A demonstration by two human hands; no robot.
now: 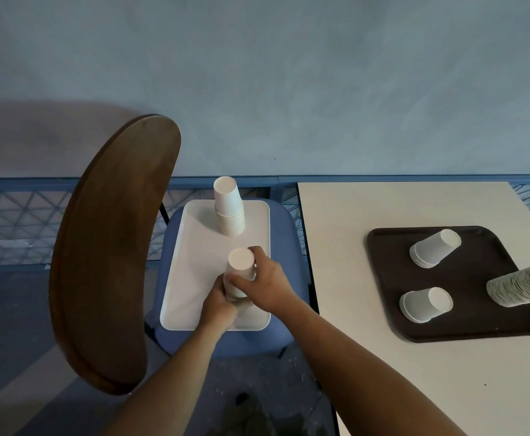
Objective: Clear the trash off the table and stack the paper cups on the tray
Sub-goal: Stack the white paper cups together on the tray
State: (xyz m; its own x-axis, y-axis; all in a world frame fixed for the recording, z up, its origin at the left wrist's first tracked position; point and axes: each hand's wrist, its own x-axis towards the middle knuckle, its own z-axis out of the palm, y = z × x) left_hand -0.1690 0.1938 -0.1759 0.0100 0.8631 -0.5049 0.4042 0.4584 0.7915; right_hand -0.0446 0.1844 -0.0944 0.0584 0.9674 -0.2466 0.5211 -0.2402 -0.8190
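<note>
A white tray point(194, 247) lies on a blue chair seat. At its far end stands a stack of upside-down white paper cups point(229, 206). Nearer me, a second stack of upside-down white cups point(241, 269) stands on the tray. My left hand point(218, 305) grips this stack low down, and my right hand point(265, 281) wraps its side higher up. To the right, a dark brown tray point(465, 322) on the white table carries two short cup stacks, one point(435, 248) at the back and one point(425, 303) in front.
The chair's brown wooden backrest point(109, 247) rises left of the white tray. A tall stack of green-printed cups point(524, 286) stands at the right edge of the dark tray. The white table point(383, 388) runs from the chair to the right edge of view; a blue wall stands behind.
</note>
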